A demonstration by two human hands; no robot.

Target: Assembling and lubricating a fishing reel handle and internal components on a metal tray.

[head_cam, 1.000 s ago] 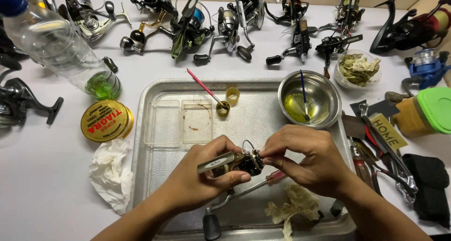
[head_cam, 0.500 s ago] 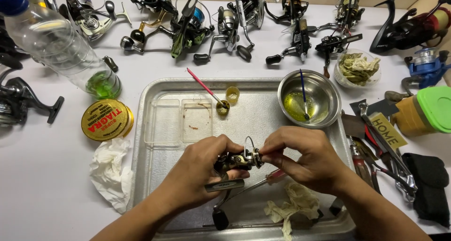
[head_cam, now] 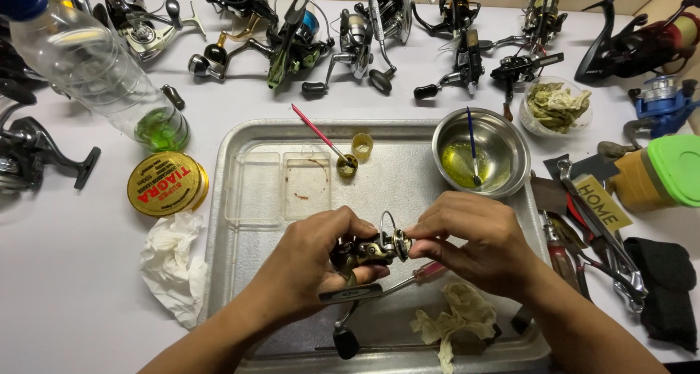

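Over a metal tray (head_cam: 408, 170), my left hand (head_cam: 310, 261) grips the dark body of a small fishing reel (head_cam: 368, 251). The reel's crank handle and black knob (head_cam: 345, 339) hang down toward the tray's near edge. My right hand (head_cam: 474, 244) pinches the reel's front end, by the wire bail, with fingertips closed on it. A screwdriver with a reddish handle (head_cam: 430, 272) lies on the tray just under my right hand. A crumpled stained rag (head_cam: 456, 319) rests on the tray below it.
A steel bowl (head_cam: 503, 137) with yellow oil and a blue brush sits at the tray's right corner. A clear compartment box (head_cam: 281, 184), small cups and a pink brush (head_cam: 317, 133) lie in the tray. Several reels line the back; bottle (head_cam: 95, 75), gold tin (head_cam: 166, 183), tissue (head_cam: 175, 261) left; tools right.
The reel has been turned in my hands: its handle, level and pointing left before, now hangs downward. Both hands kept their hold and shifted slightly.
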